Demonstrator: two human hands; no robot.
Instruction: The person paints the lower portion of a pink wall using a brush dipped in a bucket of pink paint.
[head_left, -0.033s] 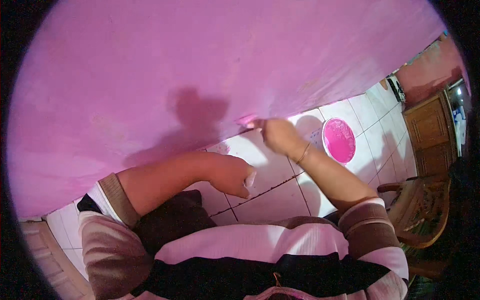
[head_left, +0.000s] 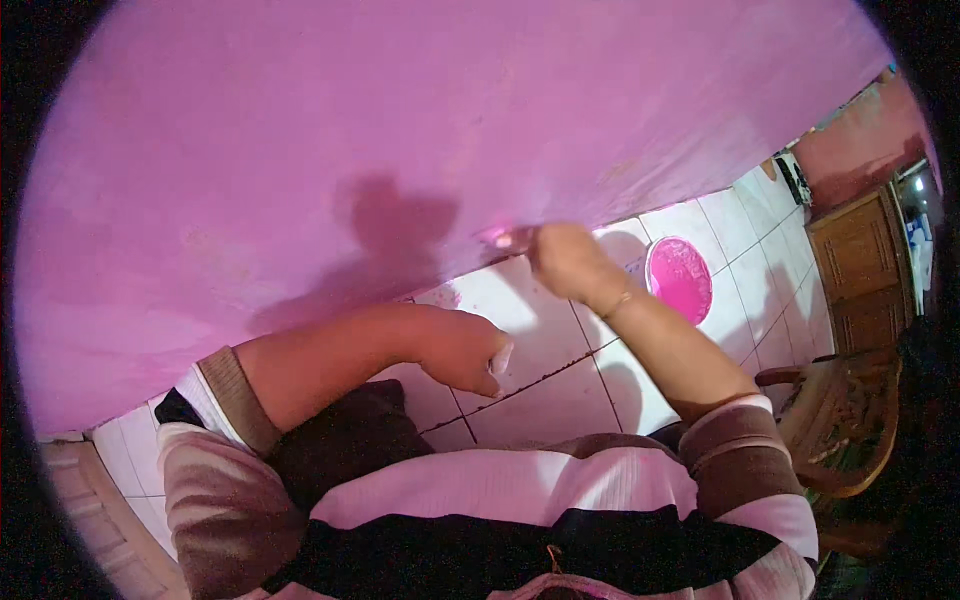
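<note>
Pink wall [head_left: 300,100] meets tiled floor [head_left: 545,320], so light, level strokes seem best, right hand [head_left: 574,268] grip closed around a blurred brush [head_left: 503,238], left hand [head_left: 465,350] half-curled, contents unclear.

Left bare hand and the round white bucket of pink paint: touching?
Apart. The head view plainly shows white floor tiles between the left bare hand and the round white bucket.
</note>
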